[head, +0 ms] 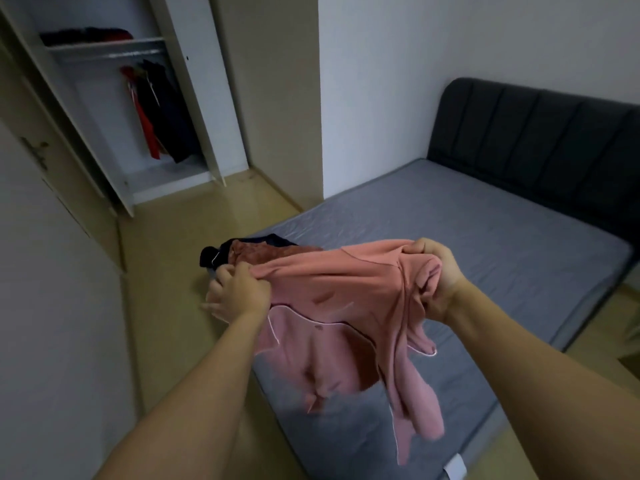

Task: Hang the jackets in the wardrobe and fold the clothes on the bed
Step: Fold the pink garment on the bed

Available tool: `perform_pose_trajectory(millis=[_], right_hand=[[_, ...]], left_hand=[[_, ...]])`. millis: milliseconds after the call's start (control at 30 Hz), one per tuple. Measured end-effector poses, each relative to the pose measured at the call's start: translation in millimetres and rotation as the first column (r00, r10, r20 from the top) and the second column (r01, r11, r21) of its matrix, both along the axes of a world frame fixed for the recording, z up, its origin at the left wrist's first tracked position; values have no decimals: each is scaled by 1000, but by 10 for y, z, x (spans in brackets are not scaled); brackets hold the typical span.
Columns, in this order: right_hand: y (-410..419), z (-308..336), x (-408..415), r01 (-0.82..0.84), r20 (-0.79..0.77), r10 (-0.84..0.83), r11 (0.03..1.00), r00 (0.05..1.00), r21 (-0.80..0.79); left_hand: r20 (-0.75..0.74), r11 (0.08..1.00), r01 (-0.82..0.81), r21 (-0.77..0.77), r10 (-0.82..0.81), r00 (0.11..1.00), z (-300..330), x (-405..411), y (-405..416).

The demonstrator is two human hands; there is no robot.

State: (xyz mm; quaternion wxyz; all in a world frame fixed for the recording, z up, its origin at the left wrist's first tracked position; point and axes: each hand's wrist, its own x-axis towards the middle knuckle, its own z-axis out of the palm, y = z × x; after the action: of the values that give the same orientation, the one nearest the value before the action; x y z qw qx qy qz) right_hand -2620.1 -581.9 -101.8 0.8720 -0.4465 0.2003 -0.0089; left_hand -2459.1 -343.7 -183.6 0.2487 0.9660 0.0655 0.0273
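A pink garment with thin white piping (346,306) hangs in the air above the near corner of the grey bed (467,244). My left hand (239,292) grips its left edge and my right hand (436,271) grips its bunched right edge, stretching the top between them. The lower part droops loose and blurred toward the mattress. Behind my left hand, a small heap lies on the bed's corner: a rust-coloured piece (263,252) on a dark navy one (211,258). The open wardrobe (114,98) at the upper left holds red and dark jackets (159,116) hanging on a rail.
Folded dark clothes (86,35) lie on the wardrobe's top shelf. A wardrobe door (204,98) stands open toward the room. The dark padded headboard (540,133) closes the bed's far end. Tan floor (180,244) runs between wardrobe and bed; a white wall stands on my left.
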Motion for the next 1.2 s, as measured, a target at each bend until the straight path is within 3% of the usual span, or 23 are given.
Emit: perform_pose_trajectory(millis=[100,267,433,500,567,667,767,867,933,1000,1067,1133,1167,1200], right_hand=[[-74,5,-100,-15,104,9,998,995,56],[-657,-247,-194,55,72,-61,995,996,87],[-1801,-905,-214,16,-148,-8,998,989,57],[-2361,-1240,-140,-71,-214,67,997,975,-12],[-2988,-1654,15,-262,-306,204,952,930,-162],[-3922,-2446,358,-578,-492,367,715,790,-393],[-4814,-3529,616,-647,-663,162,474,731,-597],[-5400,-4577,644,-741,-754,50,233,655,-629],[-5638,-5274,590,-801,-802,34,94,596,-591],[-5775,-5910,523,-853,-858,32,-98,512,-513],[-5833,-6427,438,-873,-922,-4,-324,387,-364],[-5930,-6803,379,-799,-952,-88,-569,293,-193],[-6006,-6949,349,-737,-944,-124,-659,307,-153],[-6122,-7044,324,-672,-913,-133,-719,386,-179]], left_hand=[[219,981,-46,-187,87,972,219,-121,-155],[472,976,155,-152,-66,879,442,-134,-839],[326,954,276,116,-299,897,63,40,-2113],[226,916,318,243,-373,900,-303,166,-2687],[128,875,329,354,-394,910,-785,338,-3266],[-17,836,320,446,-349,937,-1736,583,-4170],[-239,814,430,391,-361,901,-3002,524,-4968],[-481,711,692,128,-566,670,-4392,-20,-5478],[-630,667,744,35,-563,534,-5221,-471,-5615],[-735,644,763,53,-492,466,-5925,-832,-5656],[-735,620,770,151,-450,507,-6428,-1022,-5692],[-563,617,722,312,-493,664,-6708,-1035,-5774],[-431,622,685,381,-536,726,-6774,-983,-5829],[-286,622,659,423,-598,748,-6813,-908,-5897]])
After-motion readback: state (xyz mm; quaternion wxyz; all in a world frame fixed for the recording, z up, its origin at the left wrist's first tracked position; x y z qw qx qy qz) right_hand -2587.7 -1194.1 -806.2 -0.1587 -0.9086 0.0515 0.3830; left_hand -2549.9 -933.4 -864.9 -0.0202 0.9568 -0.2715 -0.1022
